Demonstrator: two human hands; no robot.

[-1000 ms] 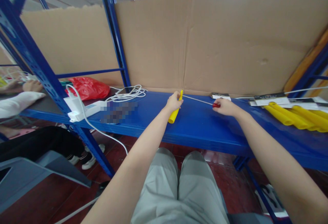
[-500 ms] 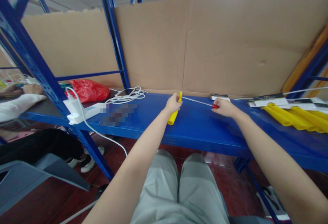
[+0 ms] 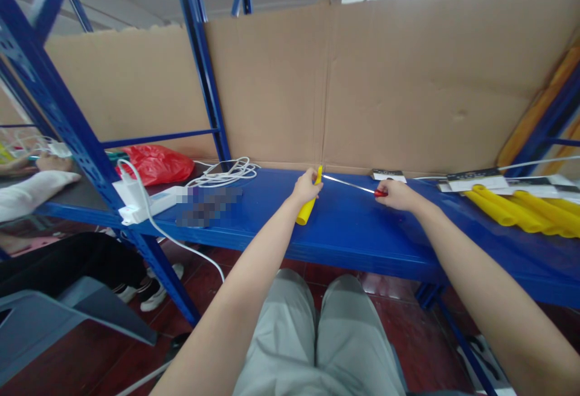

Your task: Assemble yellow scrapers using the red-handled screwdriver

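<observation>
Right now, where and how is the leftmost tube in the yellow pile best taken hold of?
Probably hold the tube by its near end, from the left: that side looks open, while other tubes crowd its right and white packets lie behind.

Blue metal bench [image 3: 263, 205]. Brown cardboard [image 3: 267, 87] stands upright along its rear edge. At left, a white power strip [image 3: 167, 201] carries a white adapter [image 3: 129, 192]; a lead runs over the front edge. Behind: red plastic bag [image 3: 158, 165], coiled white cable [image 3: 235, 173] beside it. Grey chair [image 3: 97, 308], lower left.
</observation>
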